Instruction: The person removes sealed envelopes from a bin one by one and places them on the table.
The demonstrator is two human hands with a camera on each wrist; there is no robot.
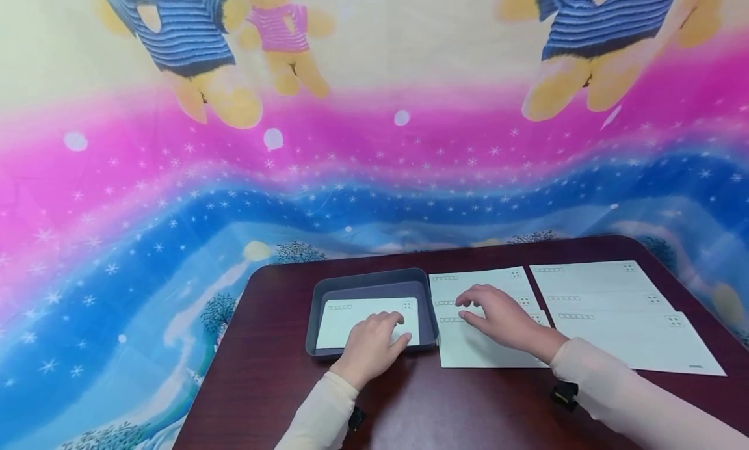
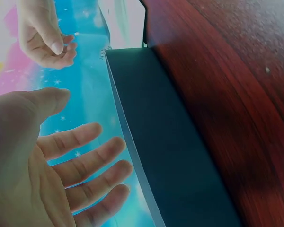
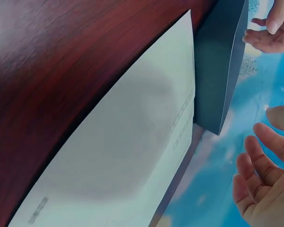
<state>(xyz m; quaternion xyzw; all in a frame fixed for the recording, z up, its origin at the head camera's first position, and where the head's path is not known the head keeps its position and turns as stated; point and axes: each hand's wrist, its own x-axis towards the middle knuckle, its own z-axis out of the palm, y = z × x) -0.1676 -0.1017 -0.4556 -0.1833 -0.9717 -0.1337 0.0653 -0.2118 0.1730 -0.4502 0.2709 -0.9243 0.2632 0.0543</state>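
My left hand [image 1: 371, 347] hovers over the front of a dark grey tray [image 1: 374, 291], its fingers spread and slightly bent, holding nothing. Inside the tray lies a white envelope [image 1: 342, 326] with a row of small postcode boxes and a stamp mark. To the right, my right hand [image 1: 497, 315] hangs above overlapping white envelopes [image 1: 468, 354], with thumb and fingers apart and nothing between them. The left wrist view shows the left palm [image 2: 52, 175] beside the tray's outer wall [image 2: 156, 132]. In the right wrist view, the relaxed fingers are above an envelope [image 3: 113, 127].
A second group of overlapping envelopes [image 1: 634, 346] lies at the right of the dark reddish-brown table [image 1: 263, 372]. The tray's right wall stands close against the middle envelopes. Behind the table hangs a colourful printed cloth [image 1: 374, 144]. Each wrist carries a small black device [image 1: 564, 395].
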